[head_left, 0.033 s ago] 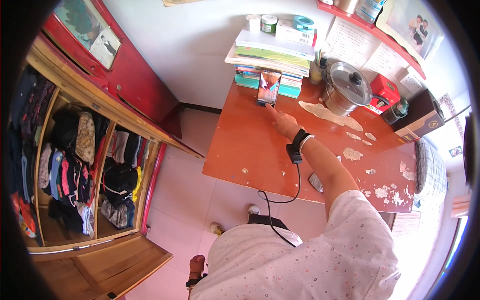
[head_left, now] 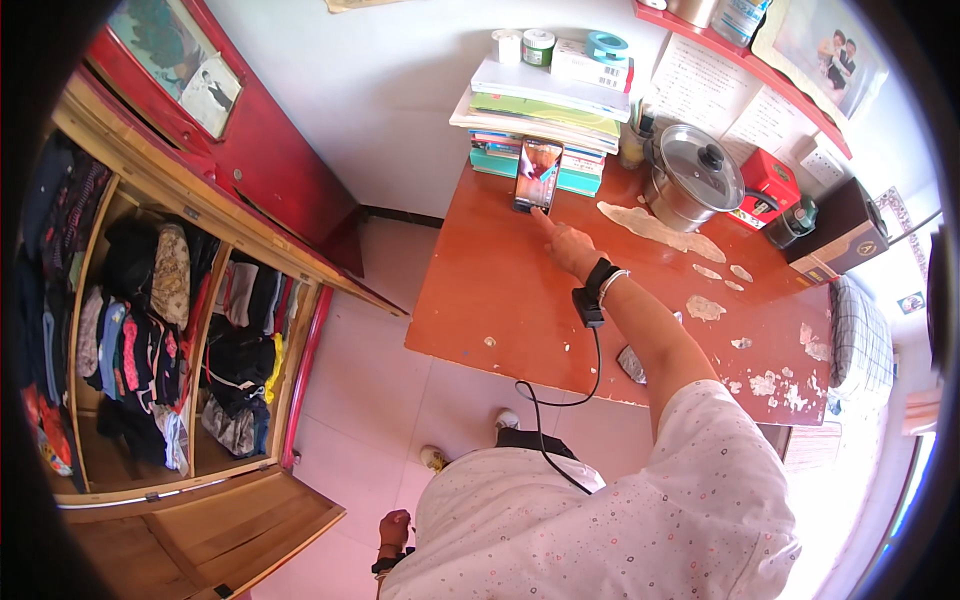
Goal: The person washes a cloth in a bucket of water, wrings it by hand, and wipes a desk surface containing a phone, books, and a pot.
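Note:
A smartphone (head_left: pixel 540 168) with a lit screen leans upright against a stack of books (head_left: pixel 545 120) on the red-brown table. My right hand (head_left: pixel 572 250) reaches over the tabletop, its index finger stretched out to the phone's lower edge. Nothing shows in its grasp. Around the right wrist are a black band with a small dark box (head_left: pixel 588 307) and a pale bracelet; a black cable (head_left: pixel 540 420) runs from the box toward my body. Low at my left side, away from the table, hangs my left hand (head_left: pixel 394 528) with curled fingers. The inside of that fist is hidden.
A lidded steel pot (head_left: pixel 692 180), a red box (head_left: pixel 765 188) and a dark carton (head_left: pixel 840 235) stand along the table's back right. Peeling patches mark the table (head_left: pixel 480 290). At left, a wardrobe full of clothes has its lower wooden door (head_left: pixel 230 530) swung out over the floor.

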Demonstrator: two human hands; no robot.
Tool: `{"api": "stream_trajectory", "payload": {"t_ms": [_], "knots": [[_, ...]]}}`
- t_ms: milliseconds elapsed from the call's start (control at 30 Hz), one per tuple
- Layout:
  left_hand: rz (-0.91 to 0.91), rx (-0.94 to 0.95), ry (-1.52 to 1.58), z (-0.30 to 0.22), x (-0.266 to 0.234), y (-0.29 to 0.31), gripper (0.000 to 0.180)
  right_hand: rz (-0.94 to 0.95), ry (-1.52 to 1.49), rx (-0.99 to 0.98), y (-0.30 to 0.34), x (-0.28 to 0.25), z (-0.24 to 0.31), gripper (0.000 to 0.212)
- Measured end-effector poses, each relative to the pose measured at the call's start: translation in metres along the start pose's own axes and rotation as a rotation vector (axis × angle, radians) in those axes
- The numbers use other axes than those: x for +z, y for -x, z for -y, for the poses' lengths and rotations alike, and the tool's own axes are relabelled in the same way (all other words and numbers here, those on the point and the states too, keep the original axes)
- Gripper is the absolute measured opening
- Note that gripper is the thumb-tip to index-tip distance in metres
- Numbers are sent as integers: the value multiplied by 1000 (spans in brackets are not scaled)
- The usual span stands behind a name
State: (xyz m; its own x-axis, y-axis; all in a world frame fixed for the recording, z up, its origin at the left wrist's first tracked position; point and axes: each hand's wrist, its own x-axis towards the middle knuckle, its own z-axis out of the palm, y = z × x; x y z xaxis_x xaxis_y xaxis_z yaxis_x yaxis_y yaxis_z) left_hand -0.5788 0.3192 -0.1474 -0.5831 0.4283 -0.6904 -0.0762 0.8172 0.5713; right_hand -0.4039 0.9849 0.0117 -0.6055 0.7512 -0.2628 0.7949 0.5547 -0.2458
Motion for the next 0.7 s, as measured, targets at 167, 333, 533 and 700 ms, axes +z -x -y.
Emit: {"api": "stream_trajectory", "payload": {"t_ms": [167,333,533,700], "knots": [[-71,84,-25,14,7,-7,16,7,5,9,4,2,-2,69],[-67,74,13,17,7,-8,15,3,-9,1,10,5,-1,70],[-66,76,-8,13,7,-8,15,9,-23,-1,15,14,-2,73],[-66,87,-36,12,7,-7,15,14,-38,15,22,15,0,74]]}}
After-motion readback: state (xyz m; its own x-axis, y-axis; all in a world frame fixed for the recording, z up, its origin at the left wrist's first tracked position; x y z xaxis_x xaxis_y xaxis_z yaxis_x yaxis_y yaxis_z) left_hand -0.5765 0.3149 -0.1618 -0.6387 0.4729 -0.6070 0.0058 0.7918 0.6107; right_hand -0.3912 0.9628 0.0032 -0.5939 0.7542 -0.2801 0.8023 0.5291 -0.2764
